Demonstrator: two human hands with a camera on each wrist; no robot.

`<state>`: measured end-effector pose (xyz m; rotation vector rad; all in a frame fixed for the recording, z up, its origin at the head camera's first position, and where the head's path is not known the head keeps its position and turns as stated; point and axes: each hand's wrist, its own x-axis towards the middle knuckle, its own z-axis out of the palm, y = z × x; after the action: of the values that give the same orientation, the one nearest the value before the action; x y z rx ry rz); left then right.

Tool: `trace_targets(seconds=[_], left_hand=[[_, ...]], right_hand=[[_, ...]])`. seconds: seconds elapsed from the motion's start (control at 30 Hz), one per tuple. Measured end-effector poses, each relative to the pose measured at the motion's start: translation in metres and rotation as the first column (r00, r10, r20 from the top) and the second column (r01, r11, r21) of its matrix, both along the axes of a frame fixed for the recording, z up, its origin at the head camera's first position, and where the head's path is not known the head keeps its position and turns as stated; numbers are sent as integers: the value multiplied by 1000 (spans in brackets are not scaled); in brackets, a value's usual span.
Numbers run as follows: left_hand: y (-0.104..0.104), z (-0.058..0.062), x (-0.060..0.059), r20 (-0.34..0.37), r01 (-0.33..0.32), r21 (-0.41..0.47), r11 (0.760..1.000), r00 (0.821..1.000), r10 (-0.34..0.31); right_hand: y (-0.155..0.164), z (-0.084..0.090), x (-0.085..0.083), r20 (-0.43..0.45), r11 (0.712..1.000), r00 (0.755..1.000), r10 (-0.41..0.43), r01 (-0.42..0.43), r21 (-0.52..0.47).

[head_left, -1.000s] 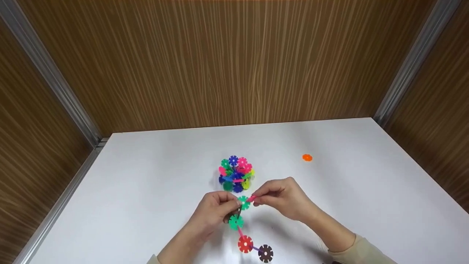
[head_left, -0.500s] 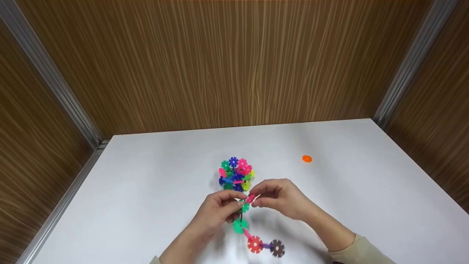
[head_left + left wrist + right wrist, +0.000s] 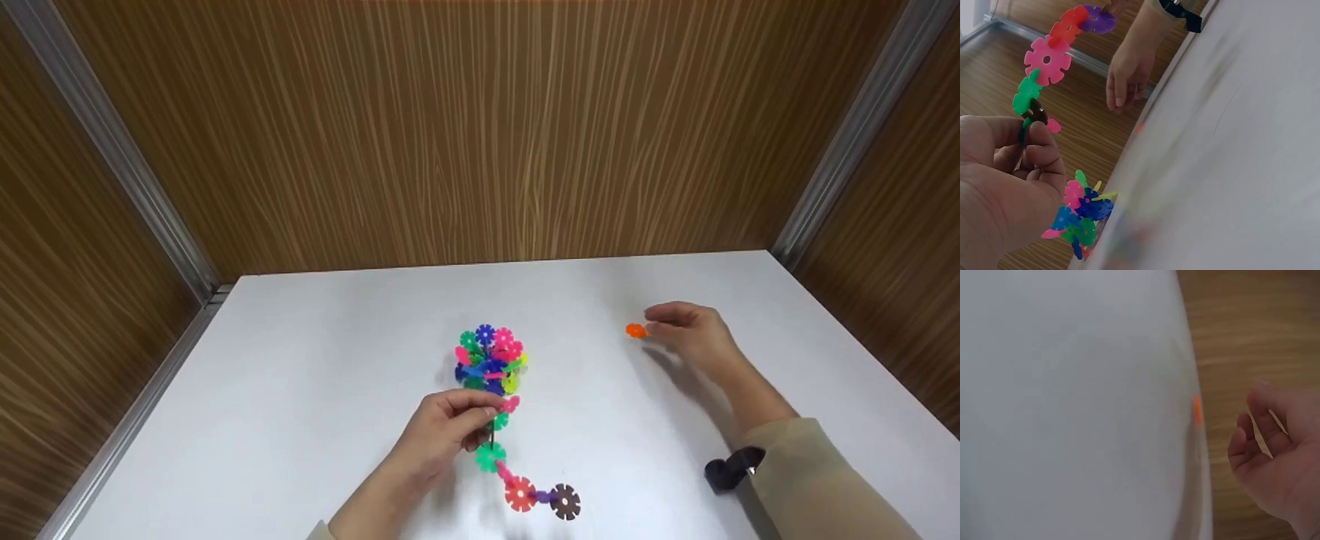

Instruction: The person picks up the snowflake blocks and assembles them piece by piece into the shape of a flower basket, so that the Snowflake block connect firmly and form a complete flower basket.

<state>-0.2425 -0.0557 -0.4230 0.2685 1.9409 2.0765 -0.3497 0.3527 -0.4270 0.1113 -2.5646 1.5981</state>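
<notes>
My left hand point(image 3: 446, 427) pinches a chain of notched plastic snowflake discs near its upper end, between thumb and fingers. From that grip hang a green disc point(image 3: 490, 457), a red disc point(image 3: 520, 494) and a brown disc point(image 3: 565, 502), joined by pink and purple ones. A pink disc point(image 3: 511, 405) sticks out at the top of the chain. Over to the right, my right hand point(image 3: 694, 337) hovers beside a loose orange disc point(image 3: 634, 331), its fingers relaxed and bent. The right wrist view shows a gap between that hand point(image 3: 1278, 450) and the orange disc point(image 3: 1197, 411).
Just beyond my left hand stands a ball-like cluster of many-coloured discs point(image 3: 493, 366) on the white table point(image 3: 337, 375). Wood-grain panels point(image 3: 480, 135) close off the back and both sides. A black strap device point(image 3: 731, 469) sits at my right wrist.
My right hand has let go of the pink disc, now on the chain's end, and moved right to the orange disc. My left hand keeps its grip; the chain's lower end swung right.
</notes>
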Motion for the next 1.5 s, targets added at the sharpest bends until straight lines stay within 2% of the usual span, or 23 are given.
trace_targets(seconds=[0.1,0.2,0.33,0.53,0.73,0.9,0.97,1.03,1.1,1.2,1.3,1.37,1.5], left_hand=[[-1,-1,0,9,-1,2,1000,1000,1],[-2,-3,-1,12,2,16,1000,1000,-2],[-4,-5,-1,16,7,29,1000,1000,-8],[-7,-3,-2,29,5,29,1000,1000,-6],[-9,-2,-4,13,11,33,999,1000,-12],[-10,-1,-5,14,15,32,999,1000,-16],[-10,0,-5,14,17,27,999,1000,-17],[-9,0,-5,19,15,19,1000,1000,-15],[-9,0,-5,23,14,13,1000,1000,-14],[-7,0,-4,7,18,17,1000,1000,-18],[-6,1,-4,-5,23,20,1000,1000,-23],[-6,1,-4,-10,27,18,999,1000,-27],[-8,1,-3,-27,46,15,999,999,-45]], right_hand=[[12,-6,-7,66,998,997,-25,21,63],[15,-12,-14,93,997,996,-16,9,81],[11,-19,-21,96,993,994,51,-60,97],[-2,-22,-28,98,973,989,114,-131,188],[-11,-20,-21,113,962,987,117,-141,235],[-30,-12,-1,89,971,974,208,-217,105],[-46,-6,11,67,960,959,274,-277,32],[-65,1,23,57,937,935,349,-347,-40],[-84,8,36,59,901,902,428,-421,-110],[-110,17,52,52,831,841,539,-521,-196],[-129,20,64,44,786,802,596,-571,-236],[-138,21,69,45,778,796,604,-576,-251],[-149,19,76,52,779,800,598,-564,-276]])
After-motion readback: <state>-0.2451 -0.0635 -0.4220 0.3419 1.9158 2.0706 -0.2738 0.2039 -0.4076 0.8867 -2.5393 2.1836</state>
